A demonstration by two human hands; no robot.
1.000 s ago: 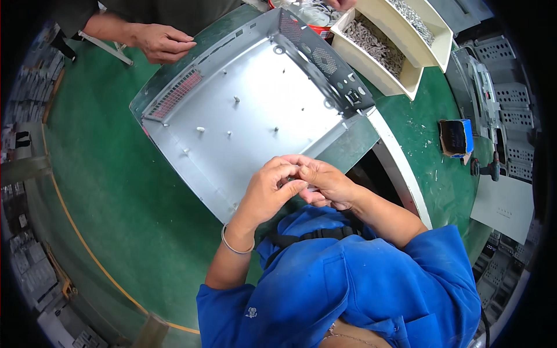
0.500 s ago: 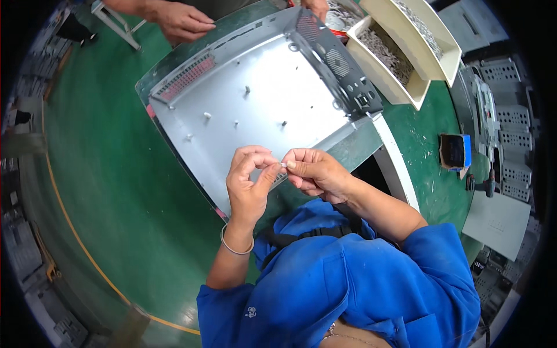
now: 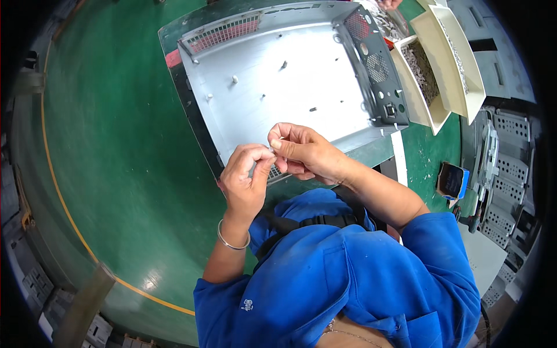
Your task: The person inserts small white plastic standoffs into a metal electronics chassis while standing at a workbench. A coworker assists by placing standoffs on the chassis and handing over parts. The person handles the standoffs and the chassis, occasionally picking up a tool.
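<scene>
both hands (image 3: 272,159) pinched on a small part (image 3: 272,148), above grey metal chassis (image 3: 290,87)

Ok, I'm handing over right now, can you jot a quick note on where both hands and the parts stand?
Left hand and right hand: raised together over the near edge of the metal chassis, pinching a tiny pale part between fingertips.
Chassis lies open on the green table; a few small standoffs already stand on its floor.
Bins of small parts sit at the right.
Left: the pinched part is not yet in the chassis.
</scene>
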